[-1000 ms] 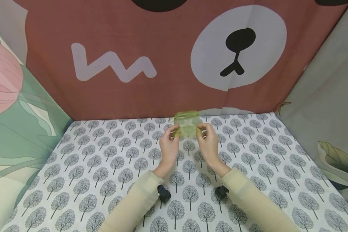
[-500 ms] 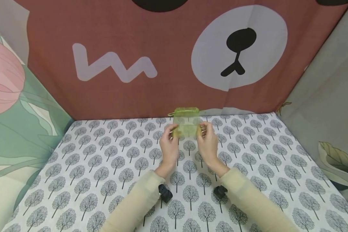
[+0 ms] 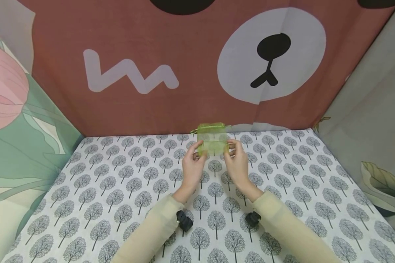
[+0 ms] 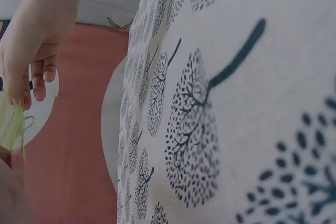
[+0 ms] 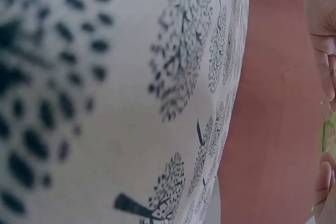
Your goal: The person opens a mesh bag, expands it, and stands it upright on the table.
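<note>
A small sheer yellow-green drawstring pouch (image 3: 212, 137) is stretched between my two hands above the far part of the table, its gathered top edge and cord loops facing away. My left hand (image 3: 192, 166) pinches its left side between thumb and fingers. On the opposite side, my right hand (image 3: 237, 164) pinches the pouch's edge the same way. The left wrist view catches a strip of the pouch (image 4: 11, 124) at its left border, with a cord loop hanging out. In the right wrist view only a sliver of the pouch (image 5: 329, 135) shows. The pouch looks flat and see-through.
A white cloth printed with dark trees (image 3: 145, 199) covers the table. Behind it hangs a reddish-brown curtain (image 3: 135, 113) with a bear face. Patterned curtains stand at the left (image 3: 6, 153) and right (image 3: 365, 128). Small black cameras (image 3: 184, 221) sit on both wrists.
The pouch's top edge first rose and straightened, then dipped slightly at the left. Its cord loops now show on both sides. Both hands keep their hold and have barely moved.
</note>
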Available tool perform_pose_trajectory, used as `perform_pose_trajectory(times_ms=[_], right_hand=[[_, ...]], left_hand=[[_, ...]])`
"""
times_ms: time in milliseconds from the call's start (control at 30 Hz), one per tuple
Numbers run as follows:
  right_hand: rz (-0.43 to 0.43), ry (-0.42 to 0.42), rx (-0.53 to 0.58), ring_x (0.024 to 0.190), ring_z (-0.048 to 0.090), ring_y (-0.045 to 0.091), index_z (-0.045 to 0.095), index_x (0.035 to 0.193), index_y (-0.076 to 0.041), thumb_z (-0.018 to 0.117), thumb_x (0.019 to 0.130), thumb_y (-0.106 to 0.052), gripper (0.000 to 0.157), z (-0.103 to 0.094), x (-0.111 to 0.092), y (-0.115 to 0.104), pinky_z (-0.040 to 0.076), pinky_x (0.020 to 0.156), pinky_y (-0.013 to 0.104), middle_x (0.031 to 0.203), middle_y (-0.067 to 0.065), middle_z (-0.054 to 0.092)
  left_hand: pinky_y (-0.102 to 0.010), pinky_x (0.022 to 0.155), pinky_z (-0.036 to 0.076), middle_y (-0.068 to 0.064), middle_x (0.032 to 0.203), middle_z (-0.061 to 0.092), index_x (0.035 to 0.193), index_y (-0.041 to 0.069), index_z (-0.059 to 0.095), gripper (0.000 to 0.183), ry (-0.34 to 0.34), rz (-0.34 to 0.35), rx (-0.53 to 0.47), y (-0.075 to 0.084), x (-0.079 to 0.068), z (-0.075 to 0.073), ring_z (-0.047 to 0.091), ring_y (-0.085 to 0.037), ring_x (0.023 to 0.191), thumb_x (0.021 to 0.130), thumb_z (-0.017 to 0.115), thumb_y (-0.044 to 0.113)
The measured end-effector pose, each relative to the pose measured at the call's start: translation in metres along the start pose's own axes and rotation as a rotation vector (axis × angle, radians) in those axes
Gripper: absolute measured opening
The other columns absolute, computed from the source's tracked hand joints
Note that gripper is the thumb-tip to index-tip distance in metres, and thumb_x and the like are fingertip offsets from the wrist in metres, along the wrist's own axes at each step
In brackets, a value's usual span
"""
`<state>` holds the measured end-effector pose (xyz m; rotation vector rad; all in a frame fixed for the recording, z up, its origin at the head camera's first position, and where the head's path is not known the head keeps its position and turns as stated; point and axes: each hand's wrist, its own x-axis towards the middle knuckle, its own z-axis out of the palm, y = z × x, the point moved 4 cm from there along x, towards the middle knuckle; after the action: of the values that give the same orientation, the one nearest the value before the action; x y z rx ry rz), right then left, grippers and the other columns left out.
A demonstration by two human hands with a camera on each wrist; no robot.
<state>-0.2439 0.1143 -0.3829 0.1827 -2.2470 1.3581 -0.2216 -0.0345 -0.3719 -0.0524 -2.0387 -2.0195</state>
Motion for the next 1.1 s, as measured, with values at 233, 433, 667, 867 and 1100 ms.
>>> perform_pose_trajectory(times_ms=[233,433,667,867,1100], right_hand=[[0.077,-0.008,0.053,0.064,0.06,0.021,0.052,0.121,0.0,0.052,0.096,-0.01,0.027,0.002,0.002,0.003,0.047,0.049,0.016,0.093,0.018,0.068],[0.079,-0.002,0.142,0.058,0.059,0.006,0.054,0.124,-0.002,0.052,0.097,-0.008,0.028,0.004,0.003,0.001,0.04,0.04,0.014,0.101,0.021,0.069],[0.126,0.01,0.304,0.055,0.055,-0.005,0.051,0.127,0.001,0.056,0.095,-0.008,0.033,0.005,0.002,-0.008,0.044,0.045,0.013,0.109,0.023,0.067],[0.121,0.014,0.306,0.055,0.053,-0.008,0.051,0.123,0.008,0.055,0.095,-0.005,0.031,-0.005,-0.002,-0.032,0.044,0.047,0.011,0.11,0.027,0.066],[0.147,0.017,0.29,0.055,0.054,-0.006,0.052,0.123,0.007,0.054,0.096,-0.006,0.03,-0.007,-0.004,-0.031,0.046,0.046,0.016,0.111,0.026,0.066]], left_hand=[[-0.013,0.058,0.05,-0.019,0.13,0.058,0.133,0.007,0.053,0.046,-0.011,0.026,-0.004,-0.023,0.011,0.002,0.065,-0.04,0.095,0.088,0.06,-0.002],[-0.019,0.069,0.057,-0.015,0.134,0.057,0.134,0.009,0.052,0.044,0.018,0.068,0.02,-0.023,0.014,0.0,0.066,-0.036,0.101,0.091,0.057,0.0],[-0.023,0.085,0.058,-0.013,0.127,0.062,0.137,0.01,0.045,0.045,0.104,0.008,-0.034,-0.021,0.016,-0.001,0.064,-0.025,0.106,0.094,0.056,0.006],[-0.023,0.086,0.057,-0.014,0.12,0.065,0.131,0.006,0.05,0.038,0.096,-0.018,-0.07,-0.019,0.015,-0.001,0.066,-0.023,0.101,0.094,0.056,0.01],[-0.021,0.085,0.058,-0.016,0.112,0.069,0.116,0.002,0.061,0.027,0.084,-0.052,-0.093,-0.023,0.014,-0.003,0.069,-0.021,0.096,0.092,0.061,0.014]])
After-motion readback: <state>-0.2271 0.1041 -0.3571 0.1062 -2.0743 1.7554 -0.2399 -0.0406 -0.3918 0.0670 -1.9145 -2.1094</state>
